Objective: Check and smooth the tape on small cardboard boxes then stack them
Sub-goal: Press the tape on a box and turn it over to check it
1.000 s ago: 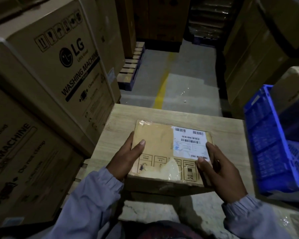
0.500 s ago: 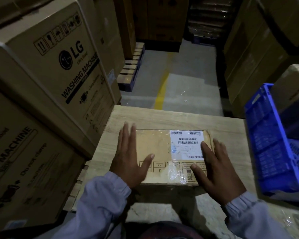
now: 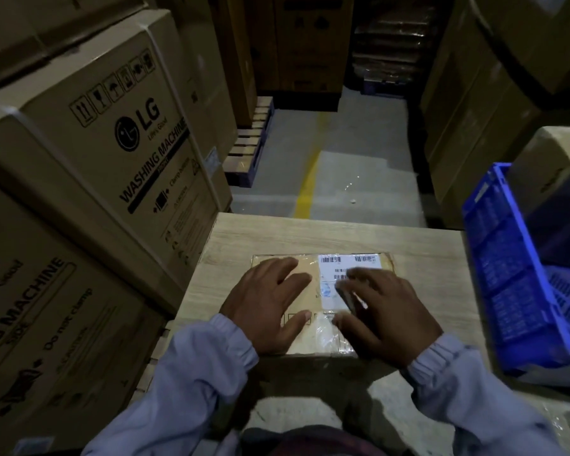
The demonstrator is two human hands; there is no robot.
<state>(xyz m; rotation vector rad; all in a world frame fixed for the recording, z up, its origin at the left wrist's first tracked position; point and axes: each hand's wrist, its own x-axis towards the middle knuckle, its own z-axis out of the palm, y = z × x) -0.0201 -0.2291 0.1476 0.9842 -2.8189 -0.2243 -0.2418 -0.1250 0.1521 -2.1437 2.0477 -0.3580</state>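
A small flat cardboard box [image 3: 313, 274] lies on the wooden table [image 3: 310, 235], its top wrapped in clear tape with a white barcode label [image 3: 349, 263] at the far right. My left hand [image 3: 270, 304] lies flat on the box's left half, fingers spread. My right hand [image 3: 385, 311] presses flat on the right half, over the label and the glossy tape; it is motion-blurred. The hands hide much of the box's top.
Large washing-machine cartons [image 3: 112, 153] stand close on the left of the table. A blue plastic crate [image 3: 520, 268] sits at the table's right edge, with more cartons behind it. Beyond the table lies a concrete aisle with a yellow line [image 3: 306, 185] and a pallet [image 3: 250, 143].
The box was held tilted up in both hands, then laid flat on the table. Both hands have since slid from its sides onto its top.
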